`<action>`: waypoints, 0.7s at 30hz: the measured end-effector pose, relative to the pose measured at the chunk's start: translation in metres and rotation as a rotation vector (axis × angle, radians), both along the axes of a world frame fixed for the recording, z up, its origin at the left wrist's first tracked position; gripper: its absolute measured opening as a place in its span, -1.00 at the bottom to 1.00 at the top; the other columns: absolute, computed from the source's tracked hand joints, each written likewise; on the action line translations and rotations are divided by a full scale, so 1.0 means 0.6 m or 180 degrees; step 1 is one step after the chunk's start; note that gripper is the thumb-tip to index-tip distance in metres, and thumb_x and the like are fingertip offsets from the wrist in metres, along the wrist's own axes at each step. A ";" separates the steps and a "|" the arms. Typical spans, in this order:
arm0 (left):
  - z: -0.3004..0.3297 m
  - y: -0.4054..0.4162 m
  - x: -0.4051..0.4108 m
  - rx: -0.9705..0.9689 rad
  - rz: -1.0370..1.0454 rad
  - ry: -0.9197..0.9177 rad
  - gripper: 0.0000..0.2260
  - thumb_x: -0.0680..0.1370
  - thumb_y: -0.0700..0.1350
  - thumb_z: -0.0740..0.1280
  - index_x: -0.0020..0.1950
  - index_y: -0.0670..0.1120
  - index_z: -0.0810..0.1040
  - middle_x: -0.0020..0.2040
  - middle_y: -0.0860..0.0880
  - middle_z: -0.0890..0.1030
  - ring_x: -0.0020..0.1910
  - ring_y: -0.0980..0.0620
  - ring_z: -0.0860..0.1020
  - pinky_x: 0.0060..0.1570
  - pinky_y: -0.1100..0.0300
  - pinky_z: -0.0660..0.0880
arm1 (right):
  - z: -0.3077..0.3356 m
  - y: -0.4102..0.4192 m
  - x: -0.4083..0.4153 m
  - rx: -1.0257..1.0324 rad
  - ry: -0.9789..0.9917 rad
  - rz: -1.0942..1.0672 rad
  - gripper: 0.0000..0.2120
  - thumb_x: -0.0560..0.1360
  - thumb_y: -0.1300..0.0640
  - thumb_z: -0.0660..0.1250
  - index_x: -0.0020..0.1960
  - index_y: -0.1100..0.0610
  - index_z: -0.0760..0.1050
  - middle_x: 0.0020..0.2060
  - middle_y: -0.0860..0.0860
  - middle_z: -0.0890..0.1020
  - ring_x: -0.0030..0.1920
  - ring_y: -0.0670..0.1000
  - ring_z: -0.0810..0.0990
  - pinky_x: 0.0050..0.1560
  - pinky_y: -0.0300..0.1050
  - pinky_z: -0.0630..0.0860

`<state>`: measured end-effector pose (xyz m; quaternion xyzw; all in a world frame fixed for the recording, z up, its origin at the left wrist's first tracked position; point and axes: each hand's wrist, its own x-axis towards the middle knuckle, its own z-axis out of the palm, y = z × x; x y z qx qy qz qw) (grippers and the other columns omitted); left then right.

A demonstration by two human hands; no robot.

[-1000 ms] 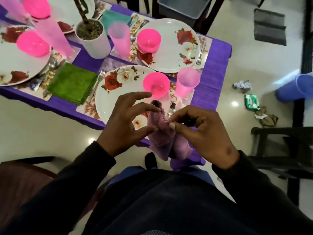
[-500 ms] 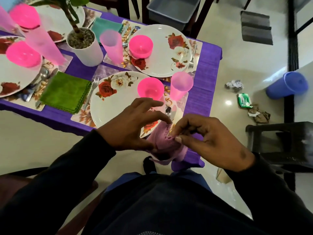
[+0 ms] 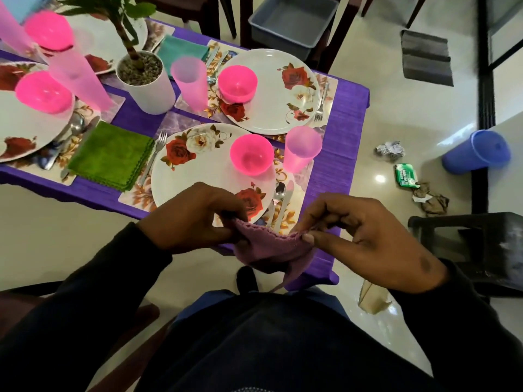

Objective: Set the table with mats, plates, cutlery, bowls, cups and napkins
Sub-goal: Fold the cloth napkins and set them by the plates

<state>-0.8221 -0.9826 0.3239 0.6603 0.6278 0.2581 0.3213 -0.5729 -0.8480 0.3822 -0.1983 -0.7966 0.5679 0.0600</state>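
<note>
A purple napkin [image 3: 268, 247] hangs between my hands just off the table's near corner. My left hand [image 3: 195, 219] pinches its left top corner and my right hand [image 3: 365, 239] pinches its right top corner, so the scalloped top edge is stretched between them. Behind the hands lies a rose-patterned plate [image 3: 206, 171] on a floral mat [image 3: 294, 205], with a pink bowl [image 3: 251, 158] on it, a pink cup [image 3: 301, 148] beside it, a fork [image 3: 154, 157] on its left and a spoon [image 3: 278, 196] and knife on its right. A green napkin [image 3: 110, 155] lies left of the fork.
The purple-clothed table [image 3: 342, 154] holds three more set places and a white plant pot [image 3: 147, 80]. A grey tub [image 3: 294, 21] sits beyond the table. On the floor to the right lie a blue cup [image 3: 475, 151], crumpled litter [image 3: 390, 151] and a dark stool [image 3: 481, 250].
My hands have moved apart, spreading the bunched purple napkin so its top edge is stretched between them. The view has shifted slightly, with the table appearing higher.
</note>
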 end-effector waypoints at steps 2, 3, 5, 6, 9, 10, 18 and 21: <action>0.000 -0.008 0.000 0.0074 0.0422 -0.0281 -0.85 0.42 0.03 0.56 -0.13 0.01 0.68 -0.21 0.11 0.68 -0.21 0.11 0.65 -0.21 0.13 0.57 | -0.001 0.004 0.010 0.0051 0.0072 -0.0223 -0.88 0.49 0.33 0.43 -0.01 0.17 0.60 -0.15 -0.06 0.70 -0.09 -0.02 0.69 -0.03 -0.21 0.59; 0.000 -0.012 0.001 0.0140 0.0641 -0.0415 -0.82 0.40 0.06 0.54 -0.13 -0.01 0.69 -0.23 0.10 0.69 -0.22 0.08 0.65 -0.20 0.10 0.58 | -0.004 0.006 0.014 0.0077 0.0124 -0.0412 -0.88 0.49 0.33 0.43 -0.02 0.16 0.61 -0.17 -0.05 0.70 -0.11 -0.02 0.69 -0.05 -0.20 0.59; 0.002 -0.017 0.008 0.0359 0.1007 -0.0703 -0.81 0.38 0.04 0.55 -0.12 -0.02 0.70 -0.22 0.06 0.70 -0.25 0.04 0.66 -0.22 0.06 0.60 | -0.013 0.011 0.022 0.0151 0.0262 -0.0873 -0.88 0.49 0.33 0.43 -0.04 0.15 0.60 -0.22 -0.06 0.69 -0.19 -0.02 0.67 -0.11 -0.12 0.60; 0.005 -0.018 0.013 0.0516 0.1170 -0.0874 -0.83 0.38 0.02 0.56 -0.13 -0.01 0.70 -0.22 0.05 0.71 -0.26 0.04 0.66 -0.23 0.06 0.61 | -0.017 0.012 0.026 0.0201 0.0323 -0.1082 -0.88 0.48 0.33 0.44 -0.05 0.15 0.60 -0.25 -0.04 0.68 -0.22 0.01 0.66 -0.14 -0.04 0.61; 0.021 -0.012 0.031 0.1003 0.1552 -0.1246 -0.87 0.39 -0.07 0.56 -0.11 0.10 0.71 -0.18 0.10 0.72 -0.23 0.05 0.68 -0.21 0.10 0.63 | -0.022 0.014 0.036 0.0368 0.0498 -0.1488 -0.91 0.49 0.30 0.45 -0.04 0.16 0.61 -0.29 0.02 0.68 -0.27 0.10 0.65 -0.19 0.11 0.62; 0.028 -0.009 0.038 0.1142 0.1615 -0.1261 -0.85 0.40 -0.10 0.55 -0.11 0.14 0.71 -0.17 0.14 0.72 -0.22 0.09 0.67 -0.20 0.15 0.62 | -0.020 0.014 0.039 0.0461 0.0565 -0.1578 -0.91 0.49 0.29 0.44 -0.03 0.17 0.61 -0.28 0.01 0.68 -0.27 0.07 0.65 -0.20 0.07 0.62; 0.089 0.020 0.068 0.1584 0.1428 -0.0976 -0.85 0.52 -0.28 0.44 0.06 -0.12 0.62 -0.11 -0.06 0.66 -0.14 0.11 0.61 -0.10 0.30 0.50 | 0.002 0.020 0.060 0.0734 0.0952 -0.1919 -0.86 0.52 0.23 0.42 0.05 0.07 0.65 -0.15 -0.12 0.71 -0.21 -0.04 0.64 -0.20 -0.16 0.57; 0.100 0.027 0.071 0.1623 0.1501 -0.0924 -0.82 0.53 -0.27 0.44 0.08 -0.06 0.62 -0.07 -0.02 0.68 -0.13 0.13 0.63 -0.08 0.29 0.53 | 0.008 0.019 0.064 0.0763 0.1087 -0.1947 -0.86 0.51 0.25 0.44 0.03 0.07 0.65 -0.16 -0.10 0.71 -0.20 -0.04 0.63 -0.20 -0.16 0.56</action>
